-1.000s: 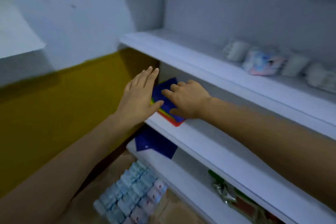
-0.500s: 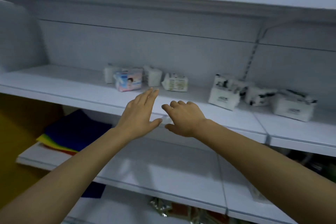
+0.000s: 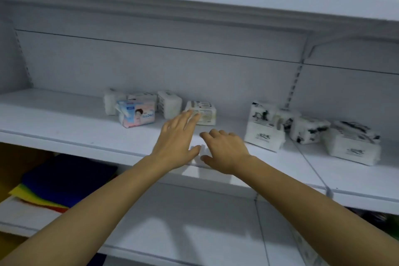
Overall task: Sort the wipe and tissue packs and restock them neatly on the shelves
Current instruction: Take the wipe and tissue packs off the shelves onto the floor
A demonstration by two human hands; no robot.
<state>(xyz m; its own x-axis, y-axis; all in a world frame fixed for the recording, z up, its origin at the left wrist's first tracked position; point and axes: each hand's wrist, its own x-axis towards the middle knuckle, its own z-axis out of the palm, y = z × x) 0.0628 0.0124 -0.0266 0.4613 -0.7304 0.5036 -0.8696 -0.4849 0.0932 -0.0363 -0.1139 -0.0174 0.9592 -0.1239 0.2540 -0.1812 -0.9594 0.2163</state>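
Both hands reach over the middle shelf (image 3: 64, 127), empty — left hand (image 3: 176, 139) spread flat, fingertips at the printed wipe pack (image 3: 203, 112) at frame centre; right hand (image 3: 224, 149) loosely curled beside it, likely to gather packs.

Left hand (image 3: 177, 138) fingertips hide white pack (image 3: 204, 112) corner; pack print too blurry to read.

On the white middle shelf (image 3: 64, 123), the pink-and-blue wipe pack with a printed face (image 3: 138, 114) carries pale lettering too blurred to read with certainty. Dense small print covers the white pack just beside the shelf's back wall (image 3: 204, 112), and dark logos mark the white tissue packs toward the right edge (image 3: 264, 136); none is legible.
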